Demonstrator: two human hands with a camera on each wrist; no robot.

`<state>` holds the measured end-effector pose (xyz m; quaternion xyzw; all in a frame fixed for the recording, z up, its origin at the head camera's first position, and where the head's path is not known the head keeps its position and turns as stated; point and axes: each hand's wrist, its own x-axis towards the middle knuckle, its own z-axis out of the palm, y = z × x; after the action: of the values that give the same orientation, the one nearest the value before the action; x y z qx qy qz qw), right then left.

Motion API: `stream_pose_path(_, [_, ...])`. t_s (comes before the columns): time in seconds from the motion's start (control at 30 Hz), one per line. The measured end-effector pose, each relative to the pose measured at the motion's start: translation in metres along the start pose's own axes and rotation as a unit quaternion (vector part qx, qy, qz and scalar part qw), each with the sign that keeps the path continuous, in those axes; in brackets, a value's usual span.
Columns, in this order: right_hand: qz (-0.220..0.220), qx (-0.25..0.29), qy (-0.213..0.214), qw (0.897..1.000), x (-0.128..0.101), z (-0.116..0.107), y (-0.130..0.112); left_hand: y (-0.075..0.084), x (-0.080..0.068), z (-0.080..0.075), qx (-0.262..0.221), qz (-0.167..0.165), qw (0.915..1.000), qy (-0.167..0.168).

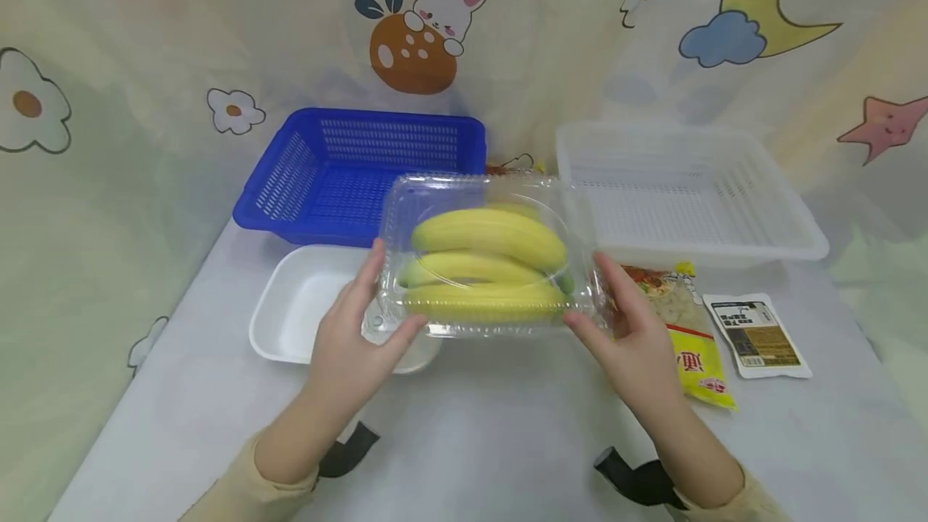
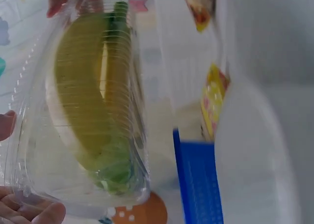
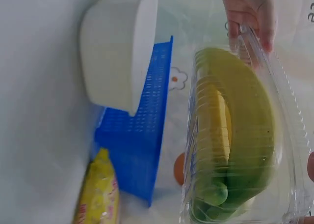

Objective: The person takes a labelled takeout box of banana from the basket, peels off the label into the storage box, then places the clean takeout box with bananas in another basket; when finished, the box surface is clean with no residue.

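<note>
Both hands grip a clear clamshell box of bananas, the left hand on its left end and the right hand on its right end, above the counter. A white foam tray lies at left, a blue basket and a white basket farther back. The head view alone shows a dark sachet; the wrist views show the bananas' green stem ends.

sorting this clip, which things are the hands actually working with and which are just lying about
In hand: clear box of bananas, held by left hand and right hand.
Lying about: blue basket, white basket, white tray, yellow packet, small packet.
</note>
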<state>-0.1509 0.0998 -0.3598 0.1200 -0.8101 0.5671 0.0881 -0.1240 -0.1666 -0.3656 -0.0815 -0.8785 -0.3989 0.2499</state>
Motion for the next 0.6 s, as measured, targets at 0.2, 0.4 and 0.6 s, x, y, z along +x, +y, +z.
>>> stream_pose_path(0.2, [0.014, -0.008, -0.016, 1.0, 0.048, 0.025, -0.013, -0.022, 0.042, -0.023, -0.015, -0.045, 0.9986, -0.021])
stream_pose_path(0.4, [0.03, 0.059, -0.028, 0.997, 0.102, 0.061, -0.015, -0.052, 0.091, -0.043, -0.005, -0.086, 0.9943, -0.062])
stream_pose_path(0.6, [0.036, 0.057, -0.027, 0.997, 0.142, 0.1, -0.012, -0.087, 0.129, -0.057, 0.028, -0.125, 0.9825, -0.135])
